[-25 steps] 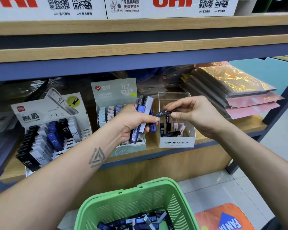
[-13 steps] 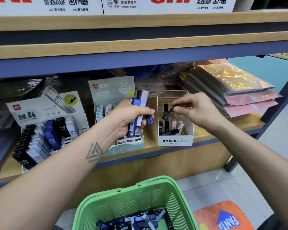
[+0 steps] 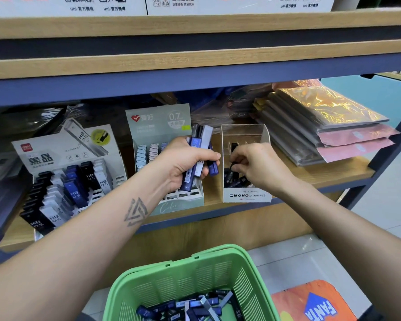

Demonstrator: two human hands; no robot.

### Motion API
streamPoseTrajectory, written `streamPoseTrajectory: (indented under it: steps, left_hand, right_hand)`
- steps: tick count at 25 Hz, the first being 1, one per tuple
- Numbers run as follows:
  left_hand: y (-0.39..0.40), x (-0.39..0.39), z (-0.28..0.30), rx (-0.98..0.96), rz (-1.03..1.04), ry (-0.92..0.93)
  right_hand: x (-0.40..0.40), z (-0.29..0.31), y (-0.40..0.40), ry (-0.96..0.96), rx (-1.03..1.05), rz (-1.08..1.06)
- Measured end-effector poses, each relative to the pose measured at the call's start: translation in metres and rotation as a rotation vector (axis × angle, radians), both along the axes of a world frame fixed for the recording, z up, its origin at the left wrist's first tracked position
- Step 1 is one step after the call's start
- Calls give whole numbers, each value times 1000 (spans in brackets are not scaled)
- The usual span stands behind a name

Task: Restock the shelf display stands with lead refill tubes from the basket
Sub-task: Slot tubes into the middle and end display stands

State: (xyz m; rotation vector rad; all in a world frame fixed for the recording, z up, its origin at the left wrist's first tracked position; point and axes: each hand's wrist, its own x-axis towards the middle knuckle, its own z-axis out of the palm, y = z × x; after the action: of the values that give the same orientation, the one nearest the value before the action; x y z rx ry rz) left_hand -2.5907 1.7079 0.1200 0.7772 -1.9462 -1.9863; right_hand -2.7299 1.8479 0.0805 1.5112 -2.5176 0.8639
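Your fingers on the left hand (image 3: 185, 163) curl around a bunch of blue, black and grey plastic lead refill tubes (image 3: 198, 156), held upright just left of the white cardboard display box printed MONO graph MG (image 3: 247, 196), which serves as the landmark. Your right hand (image 3: 257, 167) reaches down into that box from its front right, fingertips pinching a small black refill tube (image 3: 232, 168) among other dark tubes standing inside. Nearest to you, below and in front of the box, the green plastic slatted basket (image 3: 188, 281) holds a loose heap of blue, black and grey tubes. On the floor right of the basket lies an orange mat with a blue arrow shape (image 3: 315, 302). Immediately left of the box stands the pale green card stand marked 0.7 (image 3: 159, 121) with pastel tubes, and farther left the white tiered stand of HB 0.5 tubes (image 3: 63, 181). Behind and right of the box sits a stack of glossy wrapped packs (image 3: 322, 126).
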Motion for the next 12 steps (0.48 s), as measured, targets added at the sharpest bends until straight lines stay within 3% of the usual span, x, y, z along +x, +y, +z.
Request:
streamPoseTrajectory:
  steps: [7, 10, 12]
  left_hand:
    - [1, 0, 0, -4, -21, -5]
    - [1, -1, -2, -22, -14, -14]
    - [2, -3, -5, -70, -5, -21]
  right_hand:
    - [-4, 5, -5, -49, 19, -46]
    - [-4, 22, 2, -159, -11, -52]
    - [-2, 34, 5, -313, -134, 11]
